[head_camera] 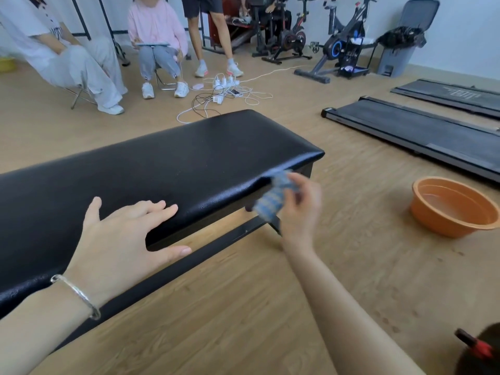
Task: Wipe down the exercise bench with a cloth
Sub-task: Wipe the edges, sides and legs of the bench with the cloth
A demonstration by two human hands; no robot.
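The exercise bench [151, 169] stretches across frame centre; the left hand [121, 247] rests on its near edge, fingers spread wide, while the right hand [300, 209] pinches a blurred blue-striped cloth [273, 198] at its right-hand end, orange basin [443, 223] at right

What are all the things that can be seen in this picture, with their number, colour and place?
exercise bench: 1, black, centre and left
cloth: 1, blue and white striped, at the bench's near edge
basin: 1, orange, on the floor, right
treadmills: 2, black, flat on the floor, upper right
exercise bikes: at least 2, black, by the far wall
bin: 1, grey, lid up, far right
chargers and cables: several, white and black, floor beyond the bench
people: 3, in white, pink and dark clothes, far left
bracelet: 1, silver, left wrist
left hand: 1, fingers flat on the bench top
right hand: 1, holds the cloth
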